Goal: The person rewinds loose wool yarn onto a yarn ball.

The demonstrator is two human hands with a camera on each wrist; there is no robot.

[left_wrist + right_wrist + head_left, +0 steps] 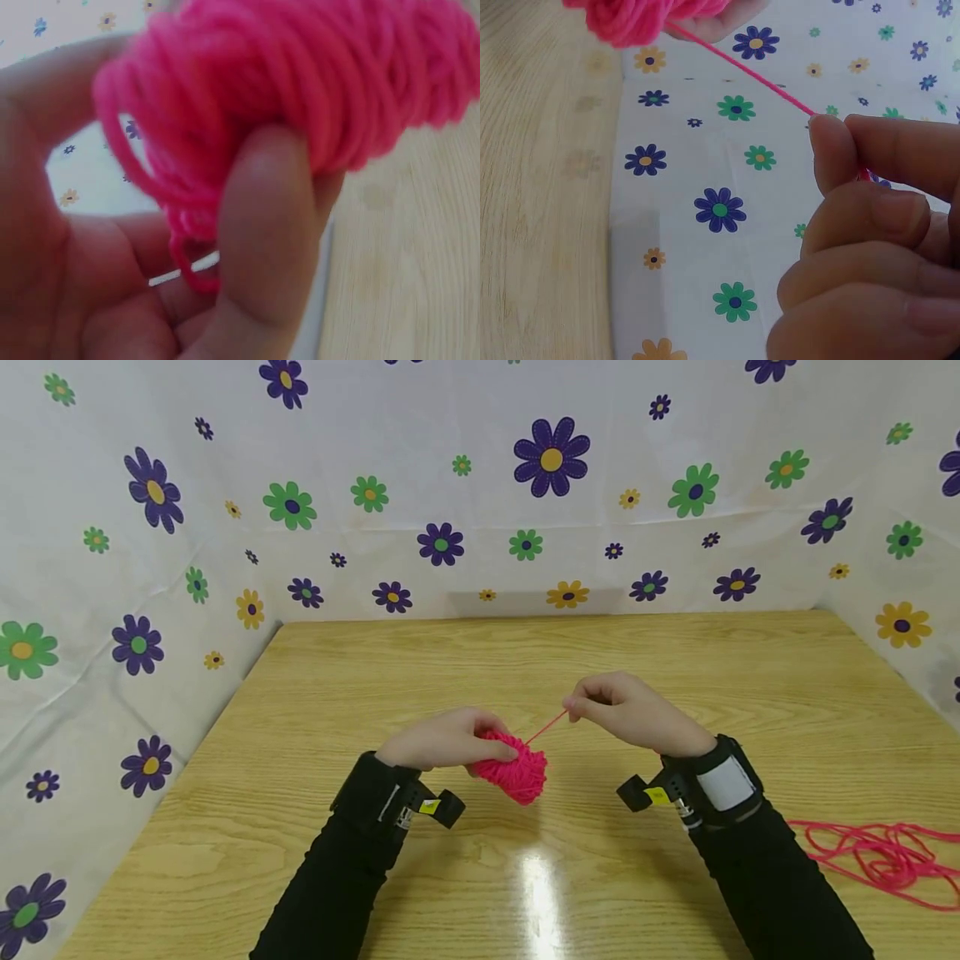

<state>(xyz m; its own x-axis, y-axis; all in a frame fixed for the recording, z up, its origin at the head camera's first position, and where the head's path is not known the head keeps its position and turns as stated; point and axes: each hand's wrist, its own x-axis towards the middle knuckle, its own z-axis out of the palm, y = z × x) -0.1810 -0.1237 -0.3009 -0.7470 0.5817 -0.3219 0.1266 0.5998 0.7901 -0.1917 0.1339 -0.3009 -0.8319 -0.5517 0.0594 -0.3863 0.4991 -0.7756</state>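
A bright pink ball of yarn (517, 774) is held above the table by my left hand (450, 739), its thumb pressed into the wound strands in the left wrist view. A small loose loop (187, 262) hangs from the ball beside the thumb. My right hand (633, 710) pinches a pink strand (742, 69) between thumb and index finger, the other fingers curled. That strand runs taut and straight between the ball and the right fingertips. Past the pinch, a bit of pink yarn (865, 174) shows between the right fingers.
A loose tangle of pink yarn (892, 856) lies on the wooden table (337, 677) at the right edge, beside the right forearm. White cloth with printed flowers (480, 485) encloses the back and sides. Each wrist wears a black strap with a small camera (450, 808).
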